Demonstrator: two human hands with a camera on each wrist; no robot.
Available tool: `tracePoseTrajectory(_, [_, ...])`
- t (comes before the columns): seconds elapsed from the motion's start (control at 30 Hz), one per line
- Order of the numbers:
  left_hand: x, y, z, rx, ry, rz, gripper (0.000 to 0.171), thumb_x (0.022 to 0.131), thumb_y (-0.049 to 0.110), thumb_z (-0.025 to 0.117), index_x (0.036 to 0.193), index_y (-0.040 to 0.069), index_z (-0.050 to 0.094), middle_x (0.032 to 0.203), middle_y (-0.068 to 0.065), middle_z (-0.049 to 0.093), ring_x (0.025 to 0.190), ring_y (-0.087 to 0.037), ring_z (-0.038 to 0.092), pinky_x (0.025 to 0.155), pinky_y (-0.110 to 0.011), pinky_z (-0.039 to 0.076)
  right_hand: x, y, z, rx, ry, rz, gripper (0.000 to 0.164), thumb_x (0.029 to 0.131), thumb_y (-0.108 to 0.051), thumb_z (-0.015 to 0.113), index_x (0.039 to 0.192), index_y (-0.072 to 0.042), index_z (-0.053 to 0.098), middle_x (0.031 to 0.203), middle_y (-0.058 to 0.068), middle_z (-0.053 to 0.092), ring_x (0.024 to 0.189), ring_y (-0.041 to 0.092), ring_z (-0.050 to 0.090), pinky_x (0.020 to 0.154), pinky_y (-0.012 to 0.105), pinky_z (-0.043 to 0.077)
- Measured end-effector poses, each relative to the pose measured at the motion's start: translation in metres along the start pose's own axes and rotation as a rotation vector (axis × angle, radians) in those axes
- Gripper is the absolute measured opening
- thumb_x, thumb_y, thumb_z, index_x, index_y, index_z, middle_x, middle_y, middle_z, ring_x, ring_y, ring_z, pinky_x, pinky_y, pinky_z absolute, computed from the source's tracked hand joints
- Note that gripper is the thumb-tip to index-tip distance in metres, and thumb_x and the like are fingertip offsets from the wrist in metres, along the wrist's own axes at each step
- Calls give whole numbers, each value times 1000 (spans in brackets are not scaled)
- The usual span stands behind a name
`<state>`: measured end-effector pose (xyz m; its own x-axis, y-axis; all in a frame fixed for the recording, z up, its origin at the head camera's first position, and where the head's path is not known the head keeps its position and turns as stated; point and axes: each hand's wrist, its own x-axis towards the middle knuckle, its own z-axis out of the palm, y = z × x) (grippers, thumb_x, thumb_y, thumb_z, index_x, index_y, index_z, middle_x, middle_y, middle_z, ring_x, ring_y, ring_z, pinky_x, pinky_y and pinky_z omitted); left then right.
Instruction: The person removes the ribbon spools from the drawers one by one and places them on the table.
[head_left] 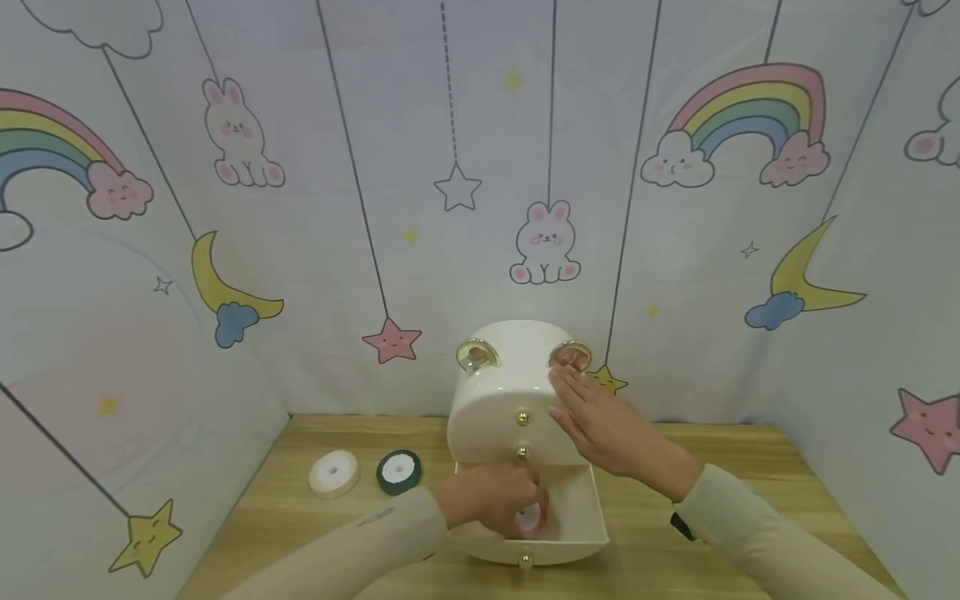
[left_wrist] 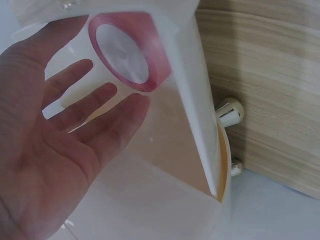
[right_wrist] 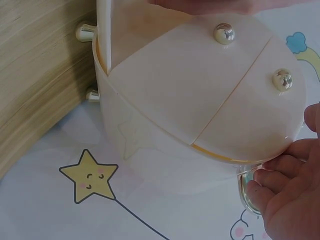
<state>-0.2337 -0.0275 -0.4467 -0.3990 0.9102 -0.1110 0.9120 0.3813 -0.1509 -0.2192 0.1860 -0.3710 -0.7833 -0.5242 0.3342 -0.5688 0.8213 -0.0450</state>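
A white storage box point(head_left: 501, 417) with rounded top stands on the table, its lower drawer point(head_left: 588, 508) pulled out. Inside the drawer, a spool of pink ribbon point(left_wrist: 159, 52) stands on edge by the drawer wall. My left hand point(head_left: 491, 496) reaches into the drawer beside the spool; in the left wrist view its fingers point(left_wrist: 107, 117) are spread loosely, with the fingertips just short of the ribbon. My right hand point(head_left: 611, 421) rests against the box's upper right side, fingers extended near a shiny ear-shaped ring point(head_left: 570, 354).
Left of the box lie a cream ribbon spool point(head_left: 333, 475) and a dark green ribbon spool point(head_left: 399, 472) on the wooden table point(head_left: 675, 542). Round gold knobs point(head_left: 522, 417) stick out from the drawer fronts. A printed cloth point(head_left: 337, 208) hangs close behind the box.
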Motion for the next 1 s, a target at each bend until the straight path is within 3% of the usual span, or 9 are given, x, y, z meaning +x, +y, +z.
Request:
tracePoseTrajectory(0.13, [2,-1,3,-4,-35,-27,31,85,45,82,113,33,76,101,10,69,83,-1,60,64,-14,44,0,0,1,5,-7,6,61,112,-33,46,159,5,37,166,22,38,156,39,38,123,55,38])
tracePoseTrajectory(0.43, [7,-4,11,82,-56,-41,53,80,51,85,126,28,69,110,9,69,90,-3,63,71,-14,49,0,0,1,2,-1,10,61,112,-33,46,159,4,37,167,22,38,156,39,38,123,55,38])
tracePoseTrajectory(0.73, [11,-5,14,63,-73,-39,49,80,46,86,123,28,69,110,10,69,95,-3,63,76,-15,49,1,0,0,-7,-3,4,61,112,-34,46,159,4,37,167,21,38,156,39,38,123,54,38])
tracePoseTrajectory(1.0, [14,-8,15,78,-64,-20,49,74,46,89,117,30,72,106,11,69,91,-1,61,73,-13,47,1,-1,-1,1,-11,16,61,111,-33,47,159,4,37,167,21,38,156,38,37,123,54,38])
